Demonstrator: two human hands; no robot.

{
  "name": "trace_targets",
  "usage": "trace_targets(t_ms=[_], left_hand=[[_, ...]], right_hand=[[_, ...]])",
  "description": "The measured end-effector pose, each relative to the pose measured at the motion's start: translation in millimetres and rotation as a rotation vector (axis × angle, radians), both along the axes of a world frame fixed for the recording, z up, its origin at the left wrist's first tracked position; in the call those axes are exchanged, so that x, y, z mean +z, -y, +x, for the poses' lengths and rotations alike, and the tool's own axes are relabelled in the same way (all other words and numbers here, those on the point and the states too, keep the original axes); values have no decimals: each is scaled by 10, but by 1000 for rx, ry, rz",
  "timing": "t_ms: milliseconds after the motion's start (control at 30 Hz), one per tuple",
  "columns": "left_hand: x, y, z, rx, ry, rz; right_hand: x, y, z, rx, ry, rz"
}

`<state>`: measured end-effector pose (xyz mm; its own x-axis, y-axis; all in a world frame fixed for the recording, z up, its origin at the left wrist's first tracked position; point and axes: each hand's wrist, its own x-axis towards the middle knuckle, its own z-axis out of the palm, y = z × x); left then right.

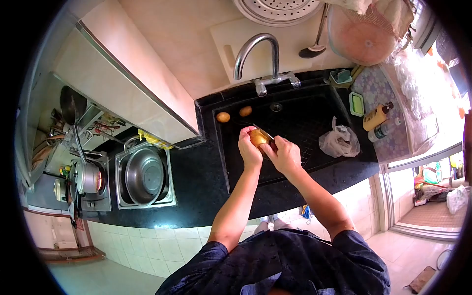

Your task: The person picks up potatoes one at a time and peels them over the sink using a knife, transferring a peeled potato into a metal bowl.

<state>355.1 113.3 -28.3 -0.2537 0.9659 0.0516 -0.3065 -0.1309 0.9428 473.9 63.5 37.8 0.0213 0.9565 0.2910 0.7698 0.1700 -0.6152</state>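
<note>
Over the black sink (314, 169), my left hand (250, 147) is wrapped round a yellow-brown potato (258, 138). My right hand (285, 156) is closed on a slim tool with a thin metal blade (264, 132), which lies against the potato's upper right side; whether it is a knife or a peeler I cannot tell. Two more potatoes sit at the sink's back left, one (223, 117) near the corner and the other (245, 111) a little to its right. A crumpled clear plastic bag (339, 141) lies at the right side of the sink.
A curved faucet (268, 37) rises behind the sink. Left of it, a metal basin (145, 177) rests in a second sink, with a pot (87, 176) on the stove beyond. A green sponge dish (357, 104) and an orange bottle (376, 118) stand at the right.
</note>
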Motion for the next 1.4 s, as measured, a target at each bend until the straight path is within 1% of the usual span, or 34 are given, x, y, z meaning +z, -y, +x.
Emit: trace_targets(t_ms=[67,100,167,200,233,267,300,333,433,467,500,567,600,667,700,767,800,833,933,967,1067,1200,1233,1333,1367,1400], left_hand=[[-22,-8,12,-16,-26,0],[-24,-32,49,-28,146,-65],[-38,-10,50,-39,144,-51],[13,10,44,-43,142,-45],[69,25,19,-105,143,-59],[136,21,-21,-130,126,-128],[189,28,-46,-169,158,-128],[211,42,-61,-208,189,-130],[139,39,7,-197,376,-138],[96,13,36,-172,388,-155],[67,9,50,-143,399,-176],[1,33,48,-79,405,-207],[59,52,34,-99,393,-204],[207,123,-16,-132,370,-200],[79,76,-10,-94,316,-150],[138,108,64,-57,406,-219],[171,89,89,-37,453,-247],[163,51,86,-12,445,-273],[251,118,83,-42,445,-181],[115,34,62,-18,445,-176],[313,99,127,-50,546,-240],[226,54,128,-5,457,-245],[180,96,100,-75,503,-143],[164,43,119,59,255,-143],[166,56,112,60,195,-135],[159,29,124,57,235,-151]], right_hand=[[-204,39,-100,17,-31,85],[-220,80,-119,42,-24,93],[-209,97,-84,96,8,108],[-193,77,-52,75,-16,96],[-173,52,-25,54,-41,85],[-139,28,6,35,-64,74],[-34,4,44,-12,-43,-16],[35,-16,48,-18,-2,-50],[-136,15,-66,8,74,22],[-210,33,-114,4,111,61],[-157,125,-160,45,113,88],[-240,114,-148,68,89,117],[-244,75,-119,85,81,139],[23,52,-92,-42,59,21],[-41,34,-108,-39,26,9],[-226,76,-185,-10,13,84],[-230,86,-217,8,10,128],[-226,122,-227,28,17,92],[-63,64,-150,23,-3,147],[71,74,-141,-70,-34,15],[-154,129,-216,-41,-56,124],[-222,102,-114,79,33,167],[-119,79,-71,41,9,158],[-193,56,-88,-66,-23,46],[-227,75,-99,-38,-17,73],[-248,96,-115,-7,-11,104]])
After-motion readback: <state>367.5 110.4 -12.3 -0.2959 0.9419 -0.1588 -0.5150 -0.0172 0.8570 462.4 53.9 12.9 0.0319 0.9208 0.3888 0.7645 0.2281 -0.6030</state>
